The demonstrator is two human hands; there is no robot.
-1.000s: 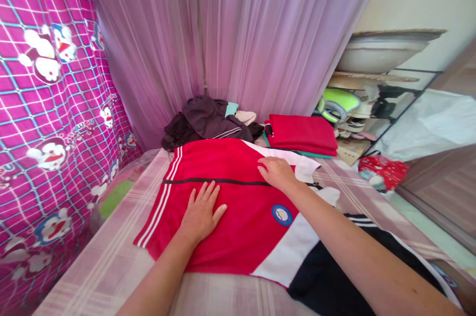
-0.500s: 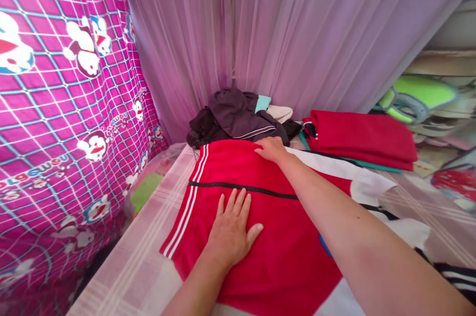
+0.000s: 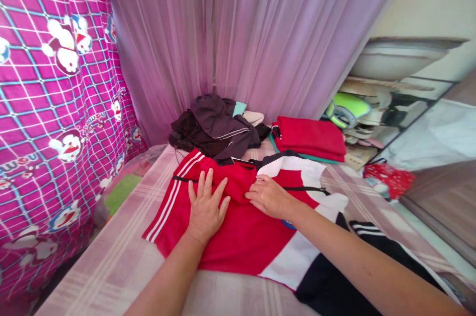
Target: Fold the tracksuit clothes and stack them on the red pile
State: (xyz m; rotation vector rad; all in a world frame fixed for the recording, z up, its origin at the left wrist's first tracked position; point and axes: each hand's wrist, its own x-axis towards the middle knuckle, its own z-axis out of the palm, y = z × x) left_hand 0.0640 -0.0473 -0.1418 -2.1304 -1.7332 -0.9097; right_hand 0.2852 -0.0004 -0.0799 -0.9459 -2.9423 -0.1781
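A red, white and black jacket [image 3: 238,241] with a dark zipper and white stripes along its left edge lies spread on the checked cloth. My left hand [image 3: 206,209] rests on its red part, palm down and fingers spread. To the right, my right hand [image 3: 268,197] has its fingers pinched on the red fabric, which bunches up beside them. Part of a blue emblem [image 3: 288,224] shows below my right wrist. The jacket's black sleeve [image 3: 330,284] runs to the lower right, partly under my right forearm.
Behind the jacket lies a rumpled heap of dark clothes [image 3: 219,125]. A folded red stack [image 3: 310,138] sits right of it. A purple curtain [image 3: 260,33] hangs at the back, a pink printed one [image 3: 63,107] on the left. Shelves [image 3: 394,83] stand at the right.
My right hand has drawn the jacket's far edge toward me, so the red fabric is bunched and black collar parts show. My left hand stays flat. The view has turned right.
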